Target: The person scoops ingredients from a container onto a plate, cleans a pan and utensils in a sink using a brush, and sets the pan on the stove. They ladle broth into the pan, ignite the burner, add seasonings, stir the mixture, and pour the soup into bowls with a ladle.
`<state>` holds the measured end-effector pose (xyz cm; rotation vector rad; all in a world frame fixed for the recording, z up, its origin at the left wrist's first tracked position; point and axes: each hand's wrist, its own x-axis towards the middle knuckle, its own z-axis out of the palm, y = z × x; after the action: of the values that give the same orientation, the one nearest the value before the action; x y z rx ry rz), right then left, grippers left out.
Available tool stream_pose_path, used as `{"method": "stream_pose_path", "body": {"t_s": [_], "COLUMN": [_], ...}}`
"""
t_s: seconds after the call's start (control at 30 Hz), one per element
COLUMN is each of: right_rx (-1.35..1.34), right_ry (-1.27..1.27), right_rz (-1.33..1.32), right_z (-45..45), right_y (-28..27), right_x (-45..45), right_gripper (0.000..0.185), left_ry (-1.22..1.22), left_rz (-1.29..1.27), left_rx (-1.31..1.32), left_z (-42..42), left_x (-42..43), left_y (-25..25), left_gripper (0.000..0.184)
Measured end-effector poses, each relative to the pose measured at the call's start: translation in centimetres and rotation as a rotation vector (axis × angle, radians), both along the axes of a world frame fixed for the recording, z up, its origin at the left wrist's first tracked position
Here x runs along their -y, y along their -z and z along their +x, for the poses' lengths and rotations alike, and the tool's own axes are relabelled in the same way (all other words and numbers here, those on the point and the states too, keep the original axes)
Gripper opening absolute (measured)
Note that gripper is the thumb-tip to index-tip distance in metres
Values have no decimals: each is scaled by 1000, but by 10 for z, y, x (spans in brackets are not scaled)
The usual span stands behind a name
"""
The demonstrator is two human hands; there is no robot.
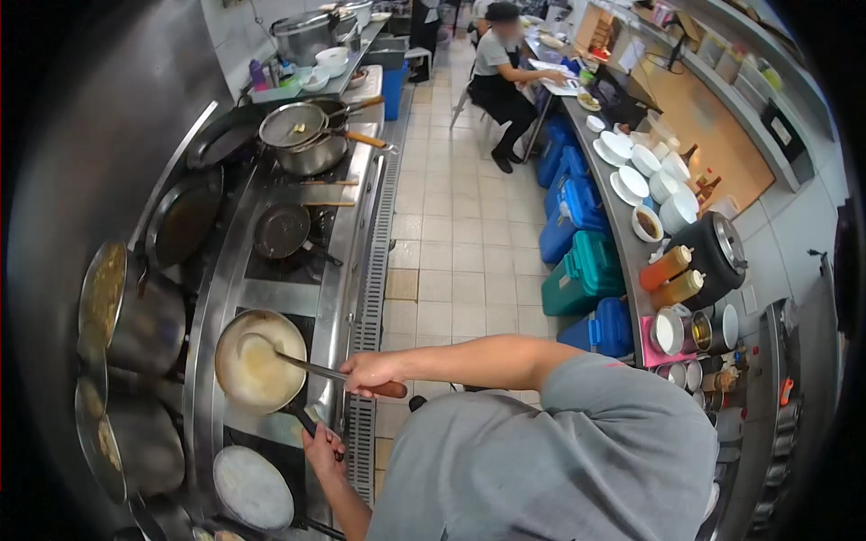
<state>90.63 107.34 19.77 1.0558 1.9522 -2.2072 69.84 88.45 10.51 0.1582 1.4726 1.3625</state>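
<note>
My right hand (368,372) is closed round the handle of a ladle (316,368). The ladle's bowl rests in pale liquid inside a round frying pan (262,392) on the stove. Below it, my left hand (322,448) grips the black handle of that same pan. Nearer me on the stove lies a second pan (254,488) with a whitish surface. A small dark pan (281,231) sits farther along, its handle pointing right.
Tall pots (149,325) line the left wall. Strainers (293,124) rest on a pot (311,158) farther up. On the right, a counter (603,185) holds bowls and sauce bottles (666,268) above lidded bins (582,273). A person (499,81) sits at the far end.
</note>
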Motion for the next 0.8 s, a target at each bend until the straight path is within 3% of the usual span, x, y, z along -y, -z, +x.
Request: {"method": "stream_pose_path", "body": {"t_s": [0.07,0.13,0.2,0.27,0.33,0.47,0.53,0.57,0.6,0.67,0.7,0.77,0.8], "right_rx": [-161,-100,-4,1,20,59,196,165,173,337,343,195,204], "right_ry": [243,326,346,132,131,185,84,96,118,151,182,310,350], "right_rz": [-740,-740,-586,-248,-71,134,780,874,877,557,552,269,267], "right_z": [10,34,57,84,120,198,237,254,274,311,334,382,404], "right_y": [-2,-51,-72,-79,-68,-91,-99,-99,-105,-121,-115,-97,-98], "right_x": [12,23,32,23,18,7,-1,-7,-11,-12,-10,-1,6], "right_gripper": [5,14,27,37,33,36,37,38,38,29,29,16,16], "left_ry": [15,6,64,87,219,252,260,281,309,366,391,456,497], "left_rz": [-16,-61,-58,-86,-94,-80,-59,-53,-47,-43,-31,-17,-16], "left_rx": [-11,-30,-39,-55,-101,-46,-30,-33,-36,-42,-27,-9,-11], "left_z": [7,20,21,29,45,95,125,140,155,187,206,246,268], "left_x": [7,10,17,17,9,-5,-17,-24,-31,-49,-59,-82,-93], "left_y": [-15,-41,-43,-51,-65,-78,-81,-79,-76,-70,-68,-67,-67], "left_gripper": [14,18,17,16,17,16,15,15,16,16,17,17,16]}}
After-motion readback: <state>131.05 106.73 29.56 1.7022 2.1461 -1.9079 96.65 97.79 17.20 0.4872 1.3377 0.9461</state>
